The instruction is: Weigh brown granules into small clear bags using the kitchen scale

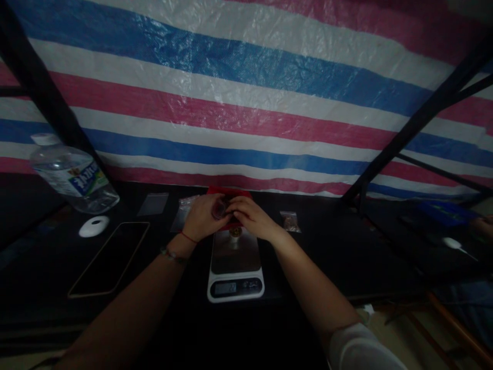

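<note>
My left hand (203,217) and my right hand (252,218) meet above the far end of a small white digital kitchen scale (235,272). Both hands have their fingers curled together around a small item between them, too dark to make out. A small brownish object (235,232) lies on the scale's metal platform just below my hands. A red container (229,193) sits right behind my hands on the dark table (327,257). My left wrist carries a red string and a bead bracelet.
A plastic water bottle (73,174) stands at the far left, with a white round lid (94,226) and a dark phone (110,259) beside it. Small clear bags (153,204) and a filled bag (290,221) lie on the table. A striped tarp hangs behind.
</note>
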Demonstrator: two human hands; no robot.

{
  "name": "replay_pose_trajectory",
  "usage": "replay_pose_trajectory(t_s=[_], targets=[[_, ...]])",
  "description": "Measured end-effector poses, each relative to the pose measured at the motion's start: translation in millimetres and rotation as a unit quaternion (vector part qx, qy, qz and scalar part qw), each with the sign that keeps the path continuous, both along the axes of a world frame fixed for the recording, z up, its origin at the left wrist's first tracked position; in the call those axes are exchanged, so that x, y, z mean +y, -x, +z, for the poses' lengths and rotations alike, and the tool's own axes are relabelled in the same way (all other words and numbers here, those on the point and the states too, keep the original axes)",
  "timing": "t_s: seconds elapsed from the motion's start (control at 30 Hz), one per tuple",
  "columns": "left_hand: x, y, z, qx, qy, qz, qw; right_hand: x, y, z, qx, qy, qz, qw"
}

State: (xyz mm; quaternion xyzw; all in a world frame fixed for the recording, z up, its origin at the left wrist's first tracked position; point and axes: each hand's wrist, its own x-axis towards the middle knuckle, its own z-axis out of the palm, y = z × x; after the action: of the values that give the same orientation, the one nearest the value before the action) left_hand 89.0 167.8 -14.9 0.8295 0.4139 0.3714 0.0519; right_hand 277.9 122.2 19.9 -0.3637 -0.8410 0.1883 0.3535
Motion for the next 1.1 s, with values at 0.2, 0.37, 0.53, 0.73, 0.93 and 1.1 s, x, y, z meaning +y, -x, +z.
replay_pose_trajectory(t_s=[0.2, 0.37, 0.53, 0.73, 0.93, 1.1], targets=[[-6, -5, -2.1, 0.027, -0.045, -0.015, 0.999, 18, 28, 2.5, -0.091, 0.004, -0.004, 0.996], [-6, -5, -2.6, 0.016, -0.046, -0.014, 0.999, 23, 33, 1.2, -0.107, -0.015, -0.057, 0.993], [-4, -2, -1.4, 0.011, -0.023, -0.023, 0.999, 21, 29, 7.0, -0.081, -0.016, -0.036, 0.996], [-3, -2, -3.4, -0.069, 0.019, -0.011, 0.997, 18, 10, 6.2, 0.016, -0.018, -0.024, 0.999], [4, -5, -13.3, -0.153, 0.075, 0.040, 0.985, 15, -30, -34.6, 0.109, 0.022, -0.112, 0.987], [11, -5, -26.0, -0.215, 0.096, 0.031, 0.971, 9, -34, -45.7, 0.006, 0.071, -0.028, 0.997]])
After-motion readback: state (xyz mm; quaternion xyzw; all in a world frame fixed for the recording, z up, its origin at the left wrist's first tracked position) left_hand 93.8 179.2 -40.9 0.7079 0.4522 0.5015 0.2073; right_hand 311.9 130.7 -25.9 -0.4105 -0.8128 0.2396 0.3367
